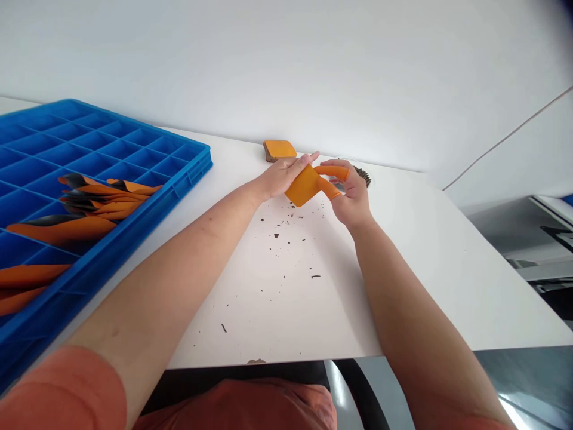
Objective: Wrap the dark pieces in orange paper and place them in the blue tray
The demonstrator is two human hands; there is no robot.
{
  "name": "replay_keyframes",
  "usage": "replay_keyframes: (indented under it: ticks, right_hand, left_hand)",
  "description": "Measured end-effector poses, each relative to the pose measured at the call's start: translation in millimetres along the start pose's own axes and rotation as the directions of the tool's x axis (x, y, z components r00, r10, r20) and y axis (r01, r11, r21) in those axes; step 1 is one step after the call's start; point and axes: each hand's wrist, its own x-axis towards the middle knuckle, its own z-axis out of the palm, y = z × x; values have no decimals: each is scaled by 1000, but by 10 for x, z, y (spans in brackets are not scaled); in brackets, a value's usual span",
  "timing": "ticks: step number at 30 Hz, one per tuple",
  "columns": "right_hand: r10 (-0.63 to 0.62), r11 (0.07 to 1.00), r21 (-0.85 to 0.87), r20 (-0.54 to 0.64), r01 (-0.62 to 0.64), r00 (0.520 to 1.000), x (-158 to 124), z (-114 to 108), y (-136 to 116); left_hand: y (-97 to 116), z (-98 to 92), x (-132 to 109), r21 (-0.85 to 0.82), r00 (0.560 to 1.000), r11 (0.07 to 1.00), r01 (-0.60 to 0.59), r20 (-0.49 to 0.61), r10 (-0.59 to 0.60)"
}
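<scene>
A thin, flat orange square piece point(302, 186) is held above the white table between both hands. My left hand point(284, 176) grips its left side, thumb on top; the fingers beneath are mostly hidden. At its right edge my right hand point(351, 191) pinches with thumb and forefinger, both covered by orange finger cots point(330, 187). Just behind the left hand sits a small stack of orange-topped pieces point(280, 149) with brown edges. Partly hidden behind the right hand is a cluster of small dark ridged items point(362, 175).
A blue divided crate point(203, 160) stands on the left, with bent orange-and-black pieces point(96, 200) in several compartments. Dark scraps point(276, 236) are scattered over the white table point(416, 269). A white wall point(286, 71) rises behind it. The table's front edge lies close to my body.
</scene>
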Motion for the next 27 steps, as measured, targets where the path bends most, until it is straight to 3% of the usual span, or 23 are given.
replay_keyframes:
  ticks: [6, 9, 12, 19, 27]
  right_hand:
    - [3, 999, -44, 129, 3, 992, -6, -45, -26]
    - [139, 989, 16, 222, -146, 965, -5, -17, -13]
    - [262, 960, 37, 242, -279, 934, 4, 24, 11]
    - [249, 967, 50, 22, -250, 968, 25, 49, 42]
    - [228, 967, 163, -196, -198, 954, 51, 61, 56]
  left_hand:
    - [36, 11, -16, 14, 1000, 1000, 20, 20, -21]
    - [34, 16, -34, 39, 999, 999, 29, 31, -30]
    - [20, 21, -33, 58, 999, 998, 34, 31, -35]
    - [-13, -26, 5, 60, 997, 995, 75, -19, -74]
    - [22, -36, 35, -62, 995, 998, 14, -96, -20]
